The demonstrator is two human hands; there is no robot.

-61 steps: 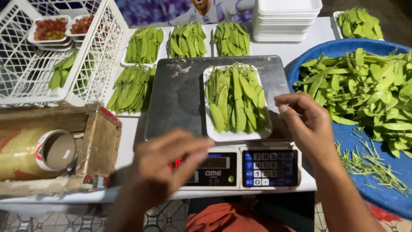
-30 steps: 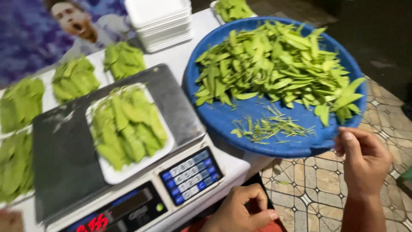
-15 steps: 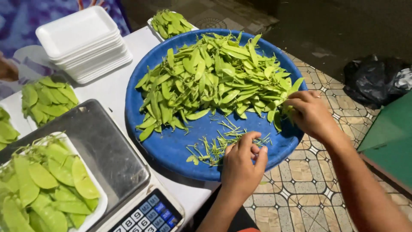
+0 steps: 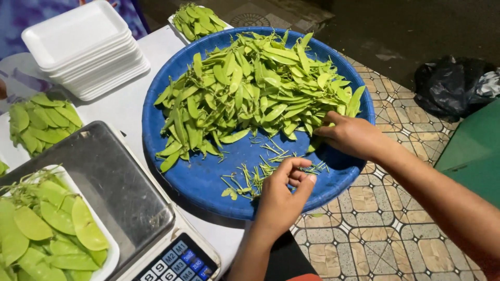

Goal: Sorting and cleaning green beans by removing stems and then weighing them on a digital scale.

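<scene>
A round blue basin (image 4: 205,179) on the white table holds a heap of flat green pea pods (image 4: 250,88). Loose stem trimmings (image 4: 258,171) lie on its bare front part. My left hand (image 4: 284,195) hovers over the basin's near rim beside the trimmings, fingers curled to the thumb, with nothing visible in them. My right hand (image 4: 351,136) rests inside the basin at its right side. Its fingertips are closed on pods at the edge of the heap.
A metal weighing scale (image 4: 104,177) with a keypad (image 4: 177,260) carries a white foam tray (image 4: 111,256) of pods. A stack of foam trays (image 4: 83,47) and filled trays (image 4: 41,122) (image 4: 198,21) sit behind. A black bag (image 4: 453,88) and a green object (image 4: 474,151) stand on the tiled floor.
The view has swung right from the scale to the basin. Both hands left the scale. My right hand reached into the pod heap and my left hand came over the trimmings.
</scene>
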